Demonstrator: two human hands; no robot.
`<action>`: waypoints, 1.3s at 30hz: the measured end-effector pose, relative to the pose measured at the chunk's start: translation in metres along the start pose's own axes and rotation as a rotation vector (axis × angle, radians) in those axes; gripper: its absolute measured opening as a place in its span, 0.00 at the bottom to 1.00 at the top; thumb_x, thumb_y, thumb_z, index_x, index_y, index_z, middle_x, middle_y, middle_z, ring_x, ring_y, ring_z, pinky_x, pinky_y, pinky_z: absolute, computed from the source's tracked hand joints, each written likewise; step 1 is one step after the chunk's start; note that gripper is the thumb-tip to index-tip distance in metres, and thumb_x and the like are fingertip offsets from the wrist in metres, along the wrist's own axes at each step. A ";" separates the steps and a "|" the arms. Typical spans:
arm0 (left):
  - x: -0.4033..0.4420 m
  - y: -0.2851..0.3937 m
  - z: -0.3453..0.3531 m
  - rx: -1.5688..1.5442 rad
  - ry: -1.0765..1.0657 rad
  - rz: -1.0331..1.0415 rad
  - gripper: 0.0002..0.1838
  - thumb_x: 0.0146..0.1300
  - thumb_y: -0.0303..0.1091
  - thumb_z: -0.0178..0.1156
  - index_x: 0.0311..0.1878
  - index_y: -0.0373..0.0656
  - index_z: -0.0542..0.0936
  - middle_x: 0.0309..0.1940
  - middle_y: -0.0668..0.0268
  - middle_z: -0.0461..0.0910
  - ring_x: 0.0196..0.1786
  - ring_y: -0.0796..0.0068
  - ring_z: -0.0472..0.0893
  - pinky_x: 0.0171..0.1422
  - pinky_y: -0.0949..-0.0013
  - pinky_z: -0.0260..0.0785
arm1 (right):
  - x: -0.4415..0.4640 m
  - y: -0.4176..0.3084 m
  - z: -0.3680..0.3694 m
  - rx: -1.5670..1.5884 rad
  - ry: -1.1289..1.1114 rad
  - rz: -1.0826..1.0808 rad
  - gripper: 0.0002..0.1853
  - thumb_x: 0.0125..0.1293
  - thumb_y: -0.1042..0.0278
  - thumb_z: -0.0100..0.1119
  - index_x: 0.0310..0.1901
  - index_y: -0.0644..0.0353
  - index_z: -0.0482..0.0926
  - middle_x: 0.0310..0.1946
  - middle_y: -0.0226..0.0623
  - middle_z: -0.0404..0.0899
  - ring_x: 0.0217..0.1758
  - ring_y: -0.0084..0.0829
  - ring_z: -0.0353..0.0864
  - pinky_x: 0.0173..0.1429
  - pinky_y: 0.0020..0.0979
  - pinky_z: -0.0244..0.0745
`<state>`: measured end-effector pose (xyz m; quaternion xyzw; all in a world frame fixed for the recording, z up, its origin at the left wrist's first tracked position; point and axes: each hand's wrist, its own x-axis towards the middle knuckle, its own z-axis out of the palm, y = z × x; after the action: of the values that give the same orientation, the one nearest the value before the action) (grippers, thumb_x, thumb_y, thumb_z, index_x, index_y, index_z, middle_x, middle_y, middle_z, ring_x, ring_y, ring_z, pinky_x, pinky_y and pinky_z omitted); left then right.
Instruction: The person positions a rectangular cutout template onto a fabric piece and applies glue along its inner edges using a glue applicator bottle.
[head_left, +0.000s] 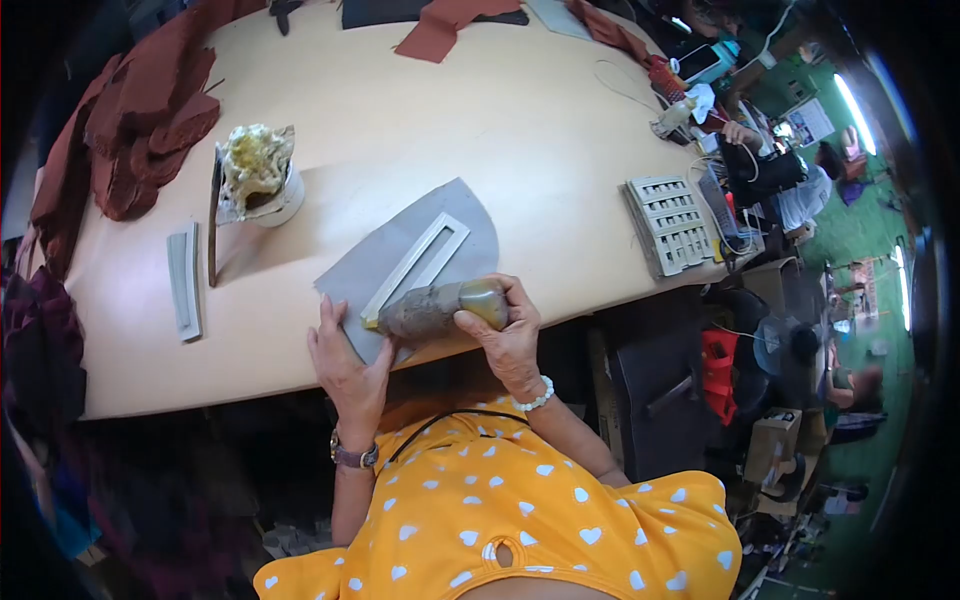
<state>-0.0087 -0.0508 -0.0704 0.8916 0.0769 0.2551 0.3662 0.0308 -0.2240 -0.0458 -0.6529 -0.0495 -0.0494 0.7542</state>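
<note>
A grey piece of cloth (pixel 455 210) with a curved far edge lies at the table's near side. On it rests a long pale frame-like strip (pixel 440 235) with a slot along its middle. My right hand (pixel 512 335) is wrapped round a squeeze bottle (pixel 425 312), greyish-brown over most of its body and yellowish at its base. The bottle is tipped over, its yellow nozzle pointing left at the strip's near end; whether it touches cannot be made out. My left hand (pixel 350 365) has its fingers apart, resting on the cloth's near left edge beside the nozzle.
Left of the cloth stands a white tub (pixel 288 200) with crusted yellowish material on top. A grey strip (pixel 184 280) lies further left, near heaped red-brown cloth (pixel 150 125). At the right edge sits a slotted pale tray (pixel 668 225). Other people are visible at far right.
</note>
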 end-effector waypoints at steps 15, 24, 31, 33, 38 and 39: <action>-0.002 -0.003 0.001 0.009 -0.026 0.010 0.44 0.46 0.34 0.70 0.66 0.38 0.59 0.48 0.61 0.76 0.55 0.60 0.73 0.68 0.46 0.49 | 0.028 0.000 -0.053 0.827 0.200 0.492 0.18 0.61 0.51 0.59 0.49 0.51 0.74 0.43 0.31 0.79 0.42 0.29 0.81 0.45 0.34 0.80; -0.002 -0.003 0.002 0.018 -0.034 0.025 0.42 0.48 0.33 0.69 0.66 0.38 0.61 0.45 0.65 0.77 0.54 0.63 0.74 0.69 0.49 0.48 | 0.027 -0.002 -0.083 0.750 0.273 0.374 0.19 0.61 0.52 0.59 0.49 0.52 0.73 0.43 0.33 0.79 0.42 0.29 0.81 0.46 0.34 0.80; -0.003 -0.003 0.002 0.024 -0.028 0.032 0.40 0.48 0.32 0.69 0.65 0.38 0.62 0.44 0.64 0.78 0.53 0.62 0.74 0.69 0.49 0.47 | 0.027 0.000 -0.082 0.742 0.242 0.365 0.19 0.61 0.53 0.60 0.50 0.53 0.72 0.43 0.33 0.79 0.42 0.29 0.81 0.45 0.34 0.80; -0.003 -0.004 0.002 0.016 -0.032 0.033 0.41 0.47 0.33 0.69 0.65 0.39 0.62 0.45 0.63 0.78 0.54 0.61 0.74 0.68 0.46 0.48 | 0.028 -0.001 -0.081 0.734 0.247 0.357 0.19 0.62 0.53 0.59 0.50 0.53 0.72 0.43 0.33 0.79 0.42 0.29 0.81 0.45 0.34 0.80; -0.001 -0.005 0.003 0.016 -0.038 0.039 0.41 0.47 0.33 0.70 0.65 0.39 0.62 0.45 0.63 0.78 0.54 0.62 0.74 0.67 0.45 0.49 | 0.027 -0.002 -0.081 0.750 0.250 0.349 0.19 0.62 0.52 0.58 0.49 0.54 0.72 0.43 0.34 0.79 0.42 0.30 0.81 0.45 0.33 0.80; 0.000 -0.005 0.004 0.018 -0.037 0.040 0.41 0.46 0.33 0.70 0.65 0.39 0.63 0.45 0.63 0.78 0.54 0.62 0.74 0.67 0.45 0.49 | 0.027 -0.002 -0.084 0.736 0.256 0.346 0.19 0.62 0.52 0.58 0.49 0.55 0.72 0.43 0.34 0.79 0.42 0.30 0.81 0.45 0.32 0.80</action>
<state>-0.0070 -0.0495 -0.0762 0.9008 0.0543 0.2450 0.3542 0.0576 -0.3076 -0.0517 -0.3276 0.1403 0.0180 0.9342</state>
